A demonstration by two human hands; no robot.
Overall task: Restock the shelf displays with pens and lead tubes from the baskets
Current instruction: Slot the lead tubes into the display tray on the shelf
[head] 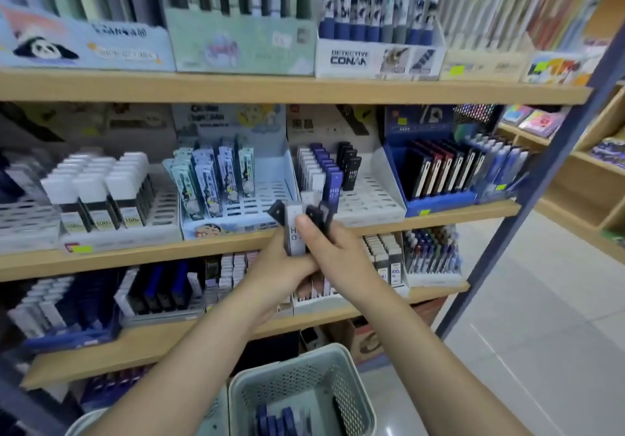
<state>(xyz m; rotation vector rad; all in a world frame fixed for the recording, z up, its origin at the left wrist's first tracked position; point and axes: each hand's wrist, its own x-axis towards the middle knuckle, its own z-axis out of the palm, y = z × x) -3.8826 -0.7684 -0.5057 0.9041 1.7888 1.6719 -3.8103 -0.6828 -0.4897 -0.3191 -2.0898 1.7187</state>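
My left hand (282, 268) and my right hand (333, 254) meet in front of the middle shelf, both gripping a small bunch of lead tubes (293, 229), grey, white and black, one marked HB 0.7. Just behind them stands a white slotted display (368, 198) with rows of white, blue and black lead tubes and several bare slots at its front. A grey-green perforated basket (351, 398) sits low in front of me, holding a few blue tubes (274, 423).
Wooden shelves (270, 88) carry pen boxes on top and lead-tube displays on the middle and lower boards. A blue metal upright (527, 195) bounds the rack on the right. Beyond it lies pale floor and another wooden shelf unit (575, 171).
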